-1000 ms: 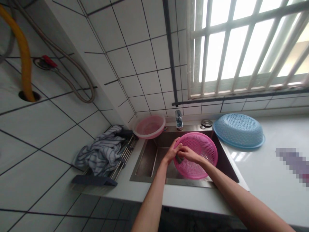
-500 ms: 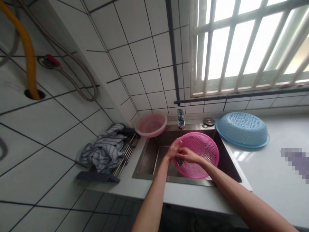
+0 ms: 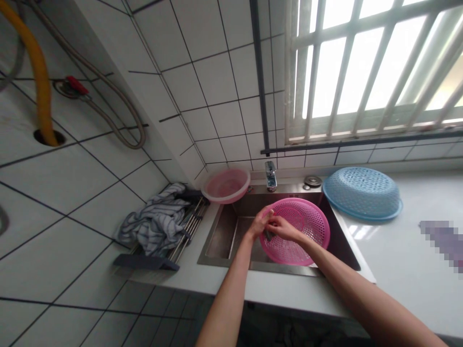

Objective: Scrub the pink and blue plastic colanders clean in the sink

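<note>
Scrubbing, by the look of it, of a round pink perforated plastic colander (image 3: 304,230), tilted inside the stainless-steel sink (image 3: 222,231) with its open side turned toward the viewer. Left hand (image 3: 260,225) curled over the colander's left rim, thumb and fingers closed on the edge, steadying it. Right hand (image 3: 286,229) just beside the left, touching it or nearly so, fingers bent down onto a small dark item (image 3: 268,236) at the rim; pinched or merely pressed, not distinguishable, and the item too small to identify. Colander thus directly under both hands and spreading to their right, its far rim just below the chrome tap (image 3: 270,176); no running water visible.

Judged as mid-wash, with only the left edge under the hands. Next move likely calling for a firm left-hand hold while turning the rim, bringing an unworked stretch beneath the right hand.

Around the sink: a translucent pink plastic basin (image 3: 226,184) at the back-left corner; an upturned blue perforated plastic basket (image 3: 361,193) on the white counter (image 3: 398,260) to the right; a striped grey cloth (image 3: 155,224) over a metal roll-up rack (image 3: 185,232) to the left.
</note>
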A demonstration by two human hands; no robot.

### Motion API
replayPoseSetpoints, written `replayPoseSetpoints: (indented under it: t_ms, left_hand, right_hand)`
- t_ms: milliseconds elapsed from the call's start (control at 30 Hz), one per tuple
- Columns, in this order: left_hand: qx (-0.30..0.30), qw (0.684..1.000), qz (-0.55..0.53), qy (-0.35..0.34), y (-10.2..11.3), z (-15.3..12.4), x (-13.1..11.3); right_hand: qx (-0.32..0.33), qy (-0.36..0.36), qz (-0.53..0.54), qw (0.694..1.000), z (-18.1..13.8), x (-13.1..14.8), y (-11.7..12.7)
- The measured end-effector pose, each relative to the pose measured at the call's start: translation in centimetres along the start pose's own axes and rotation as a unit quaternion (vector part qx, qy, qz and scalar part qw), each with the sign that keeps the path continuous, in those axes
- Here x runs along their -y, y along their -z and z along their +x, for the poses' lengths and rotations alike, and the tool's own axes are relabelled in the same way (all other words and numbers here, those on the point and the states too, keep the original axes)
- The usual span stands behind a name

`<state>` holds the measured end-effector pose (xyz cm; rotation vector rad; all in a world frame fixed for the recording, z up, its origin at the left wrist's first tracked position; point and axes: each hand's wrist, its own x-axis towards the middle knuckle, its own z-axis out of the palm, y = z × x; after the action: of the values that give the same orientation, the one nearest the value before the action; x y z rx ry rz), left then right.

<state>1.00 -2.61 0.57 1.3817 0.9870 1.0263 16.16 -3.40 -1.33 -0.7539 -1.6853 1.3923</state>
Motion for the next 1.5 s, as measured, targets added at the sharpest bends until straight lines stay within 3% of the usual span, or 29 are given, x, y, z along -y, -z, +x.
replayPoseSetpoints:
  t_ms: [167,233,300,400,467,533,667,733,800,900,967,1033,1200,1267,1333,1433,1500]
  left_hand:
    - [0.007,1.0,-0.003,-0.03,-0.6,0.4,-0.1]
    - [0.002,0.999,-0.004,-0.032,-0.9,0.5,-0.1]
    - [-0.004,0.999,-0.003,-0.034,-0.9,0.4,0.0]
    - [-0.008,1.0,0.003,-0.016,-0.5,0.1,0.1]
    - [-0.003,1.0,0.01,-0.009,-0.2,0.0,-0.1]
    - [0.009,1.0,0.009,-0.023,-0.1,-0.1,-0.4]
    - [0.012,0.999,0.002,-0.039,-0.6,0.2,-1.1]
    - [0.003,0.999,0.002,-0.039,-0.9,0.4,-1.2]
    - [0.003,0.999,-0.002,-0.044,-1.0,0.3,-1.2]
    - [0.008,0.999,0.0,-0.037,-0.7,0.1,-1.0]
    - [0.002,0.999,0.007,-0.039,-0.4,0.0,-0.8]
    - [0.004,0.998,0.015,-0.057,-0.3,0.0,-0.8]
    - [0.022,0.998,0.012,-0.061,-0.8,0.2,-1.0]
    - [0.01,0.999,0.004,-0.047,-1.1,0.2,-1.1]
    - [0.001,0.999,0.002,-0.035,-1.0,-0.1,-1.2]
    - [-0.004,1.0,0.015,-0.019,-0.6,-0.4,-1.1]
    - [-0.011,1.0,0.02,-0.012,-0.3,-0.4,-1.0]
  right_hand:
    - [-0.23,0.004,0.007,0.973,0.1,1.6,3.6]
    - [-0.282,0.011,0.012,0.959,0.1,2.1,4.5]
    - [-0.24,0.018,0.013,0.97,0.0,2.2,3.9]
    - [-0.065,0.01,0.0,0.998,-0.1,1.5,1.3]
    - [-0.001,0.002,-0.013,1.0,-0.1,1.0,0.1]
    - [-0.03,0.003,-0.013,0.999,-0.1,1.0,0.3]
    - [-0.221,0.013,0.007,0.975,0.0,2.1,3.7]
    - [-0.282,0.02,0.003,0.959,-0.1,2.7,4.8]
    - [-0.251,0.025,0.0,0.968,-0.2,2.9,4.4]
    - [-0.096,0.022,-0.003,0.995,-0.3,2.3,2.0]
    - [-0.044,0.022,-0.008,0.999,-0.2,1.7,0.7]
    - [-0.068,0.023,-0.008,0.997,-0.2,1.4,0.8]
    - [-0.285,0.029,0.0,0.958,-0.1,2.3,4.4]
    - [-0.313,0.038,0.005,0.949,-0.2,2.7,4.7]
    - [-0.252,0.039,0.0,0.967,-0.3,2.7,3.7]
    - [-0.098,0.036,-0.004,0.995,-0.3,2.0,1.2]
    - [-0.06,0.037,-0.004,0.998,-0.2,1.6,0.4]
